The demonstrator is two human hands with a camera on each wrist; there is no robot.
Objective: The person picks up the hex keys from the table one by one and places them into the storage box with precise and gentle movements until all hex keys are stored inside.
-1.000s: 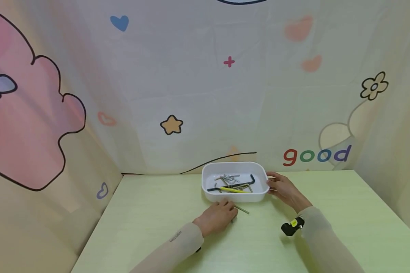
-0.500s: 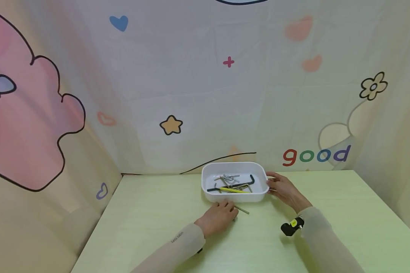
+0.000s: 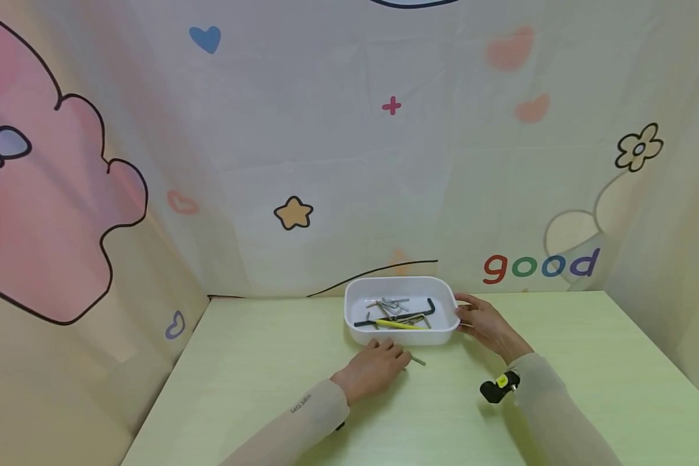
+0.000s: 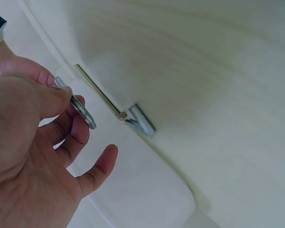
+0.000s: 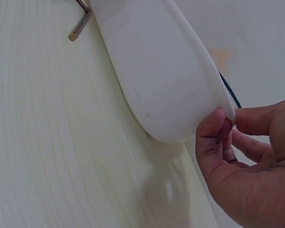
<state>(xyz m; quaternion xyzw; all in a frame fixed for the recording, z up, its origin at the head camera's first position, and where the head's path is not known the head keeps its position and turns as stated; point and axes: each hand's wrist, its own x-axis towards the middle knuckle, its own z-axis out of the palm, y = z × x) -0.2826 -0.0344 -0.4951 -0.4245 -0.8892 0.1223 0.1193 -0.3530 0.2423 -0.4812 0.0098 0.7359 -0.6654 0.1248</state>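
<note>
My left hand (image 3: 373,372) is low over the table just in front of a white plastic tray (image 3: 404,337). In the left wrist view its thumb and fingers pinch a short silver metal bar (image 4: 82,112), apparently a hex key, its other end hidden by the hand. A brass-coloured hex key (image 4: 97,90) lies on the table along the tray's front, beside a bent silver piece (image 4: 141,121). My right hand (image 3: 486,327) pinches the tray's right end between thumb and fingers. Inside the tray are several small hex keys (image 3: 393,303), a large black hex key (image 3: 404,316) and a yellow stick-like tool (image 3: 397,324).
The pale green table (image 3: 256,362) reaches back to a printed cloth curtain (image 3: 338,142) close behind the tray. More curtain hangs at the left and right sides. A black wrist camera (image 3: 497,388) sticks out from the right sleeve.
My left hand has shifted slightly to the right and covers more of the rod on the table. The right hand and the tray have stayed in place.
</note>
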